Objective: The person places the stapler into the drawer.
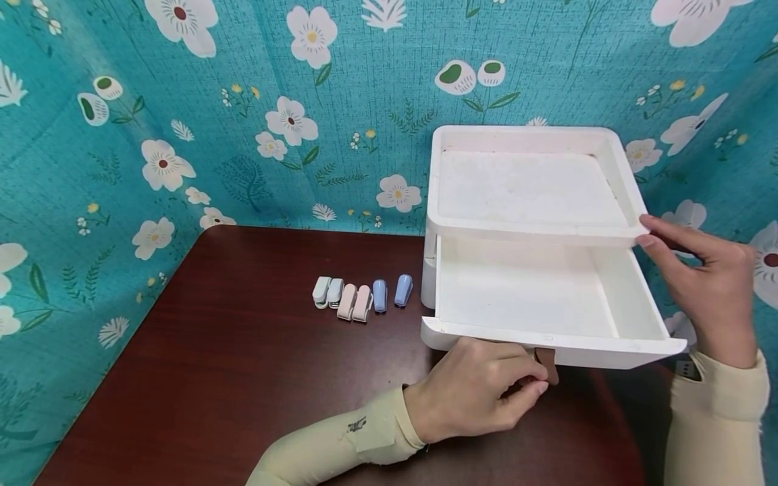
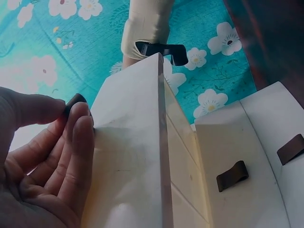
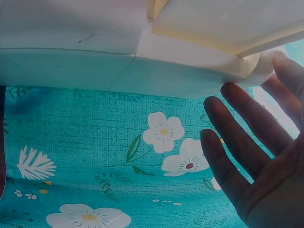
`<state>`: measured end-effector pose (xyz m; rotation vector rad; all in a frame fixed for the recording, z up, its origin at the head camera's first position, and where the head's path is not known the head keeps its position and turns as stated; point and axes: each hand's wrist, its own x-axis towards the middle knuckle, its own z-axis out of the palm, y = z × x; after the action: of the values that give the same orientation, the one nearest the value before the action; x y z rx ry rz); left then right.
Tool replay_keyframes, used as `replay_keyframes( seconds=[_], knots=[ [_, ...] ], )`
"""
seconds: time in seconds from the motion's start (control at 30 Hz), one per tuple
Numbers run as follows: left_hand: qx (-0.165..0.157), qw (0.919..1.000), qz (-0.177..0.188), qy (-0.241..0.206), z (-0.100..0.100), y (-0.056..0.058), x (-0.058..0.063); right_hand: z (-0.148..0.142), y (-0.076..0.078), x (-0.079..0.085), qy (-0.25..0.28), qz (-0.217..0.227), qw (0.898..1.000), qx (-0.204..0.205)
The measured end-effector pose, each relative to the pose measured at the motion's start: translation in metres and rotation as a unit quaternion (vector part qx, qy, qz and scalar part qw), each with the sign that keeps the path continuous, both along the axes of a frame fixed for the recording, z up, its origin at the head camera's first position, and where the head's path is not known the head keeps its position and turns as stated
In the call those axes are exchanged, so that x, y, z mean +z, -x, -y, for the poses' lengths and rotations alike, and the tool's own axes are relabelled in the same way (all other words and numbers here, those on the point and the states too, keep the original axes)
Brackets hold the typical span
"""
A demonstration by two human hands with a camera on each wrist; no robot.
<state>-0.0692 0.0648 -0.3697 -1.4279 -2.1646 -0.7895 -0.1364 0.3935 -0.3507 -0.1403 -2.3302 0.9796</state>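
A: How far along is it?

B: The wide white plastic drawer [image 1: 516, 304] is out a good way, so I think the pulling part is done, or nearly. It belongs to the white plastic drawer box [image 1: 535, 233], which stands at the right side of the shiny dark red-brown table [image 1: 243, 371].

A: What are the hands doing?

B: The left hand [image 1: 480, 385] pinches the floppy brown tab [image 1: 547, 364] on the front of the drawer. The right hand [image 1: 711, 277] isn't clenched. Its thumb and pointing finger touch the front right corner of the box top, and its other fingers are spread out.

A: And what is left?

B: I see nothing inside the drawer. Six little plastic things that look like clips lie in a row on the table, left of the box: two white clips [image 1: 321, 289], two pink clips [image 1: 347, 301] and two blue clips [image 1: 379, 295]. No hand touches them, so I'd guess any work with them has not begun.

A: Does one view show something extra?

B: Yes! The left wrist view shows two more brown tabs [image 2: 232, 176] on other white drawer fronts. The head view can't see those. The right wrist view shows the box's side and the flowery blue-green cloth [image 3: 118, 161] behind. Only the head view shows the clips.
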Motion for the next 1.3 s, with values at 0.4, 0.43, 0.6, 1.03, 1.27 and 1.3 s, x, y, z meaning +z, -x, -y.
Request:
replay_keyframes(
  seconds=[0.4, 0.43, 0.6, 1.03, 1.27, 1.3],
  knots=[
    [0.005, 0.9982, 0.06, 0.0, 0.004, -0.001, 0.004, 0.001, 0.0, 0.0, 0.002, 0.007, 1.0, -0.006],
    [0.01, 0.9983, 0.057, 0.0, 0.005, -0.001, 0.004, 0.001, 0.0, 0.0, 0.002, 0.006, 1.0, -0.007],
    [0.036, 0.9989, 0.03, 0.008, 0.009, -0.003, 0.007, 0.002, 0.0, 0.0, 0.003, 0.01, 1.0, -0.009],
    [0.008, 0.9981, 0.022, -0.058, 0.033, -0.003, 0.03, 0.003, -0.001, -0.001, 0.005, 0.012, 1.0, -0.016],
    [0.016, 0.9932, 0.014, -0.114, 0.044, 0.006, 0.039, 0.002, 0.0, -0.002, -0.004, 0.004, 1.0, -0.016],
    [0.018, 0.9928, 0.015, -0.118, 0.046, 0.007, 0.039, 0.002, 0.0, -0.002, -0.002, 0.008, 1.0, -0.019]
  ],
)
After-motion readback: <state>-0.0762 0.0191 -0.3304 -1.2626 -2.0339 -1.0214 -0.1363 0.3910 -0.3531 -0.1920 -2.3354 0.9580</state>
